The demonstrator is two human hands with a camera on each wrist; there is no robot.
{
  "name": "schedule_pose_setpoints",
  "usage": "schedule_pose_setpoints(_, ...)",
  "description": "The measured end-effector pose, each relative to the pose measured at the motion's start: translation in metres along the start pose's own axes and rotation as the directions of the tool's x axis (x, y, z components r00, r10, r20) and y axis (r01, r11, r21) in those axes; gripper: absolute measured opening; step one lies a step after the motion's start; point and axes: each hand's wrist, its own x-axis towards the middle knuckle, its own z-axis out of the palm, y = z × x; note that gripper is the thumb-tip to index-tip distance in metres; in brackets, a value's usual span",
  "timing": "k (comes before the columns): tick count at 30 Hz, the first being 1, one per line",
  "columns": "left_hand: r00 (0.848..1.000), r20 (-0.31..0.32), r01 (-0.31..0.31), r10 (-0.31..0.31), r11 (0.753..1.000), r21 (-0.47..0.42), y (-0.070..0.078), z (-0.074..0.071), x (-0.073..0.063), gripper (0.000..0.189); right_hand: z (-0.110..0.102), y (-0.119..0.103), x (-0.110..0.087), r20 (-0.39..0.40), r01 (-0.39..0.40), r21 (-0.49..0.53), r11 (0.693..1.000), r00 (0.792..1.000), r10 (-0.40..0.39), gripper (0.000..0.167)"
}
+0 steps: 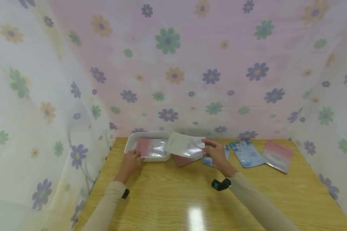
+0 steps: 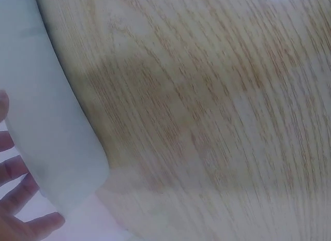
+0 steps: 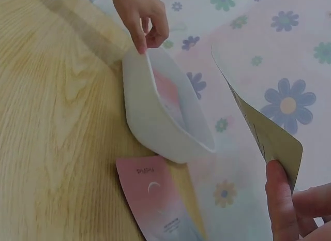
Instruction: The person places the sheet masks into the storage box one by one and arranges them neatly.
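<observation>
My right hand (image 1: 216, 155) pinches the edge of a pale green and silver sachet (image 1: 180, 145), held up at the right end of a white plastic bin (image 1: 154, 159). In the right wrist view the sachet (image 3: 276, 140) shows nearly edge-on, thumb and fingers at its lower end. My left hand (image 1: 129, 163) grips the bin's rim at the near left corner; the left wrist view shows its fingers (image 2: 20, 194) at the bin's edge. Inside the bin lies a pink and silver sachet (image 1: 146, 147).
A pink sachet (image 3: 155, 194) lies on the table beside the bin, partly beneath the held one. Farther right are a blue sachet (image 1: 208, 161) behind my right hand, another blue floral sachet (image 1: 247, 154) and a pink-white sachet (image 1: 278, 156). A flowered curtain (image 1: 173, 96) surrounds the wooden table.
</observation>
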Motion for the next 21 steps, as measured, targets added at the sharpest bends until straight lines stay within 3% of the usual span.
schedule_pose_setpoints(9,1.0,-0.009,-0.02,0.02,1.0,-0.012,-0.004,0.003,-0.006,0.028,0.034,0.007,0.015,0.031,0.008,-0.029,1.0,1.0,-0.007,0.041)
schedule_pose_setpoints(21,0.999,-0.007,-0.035,0.035,0.997,-0.067,-0.01,0.008,-0.003,0.025,0.067,0.016,0.042,0.045,-0.002,-0.045,0.999,0.999,0.004,0.038)
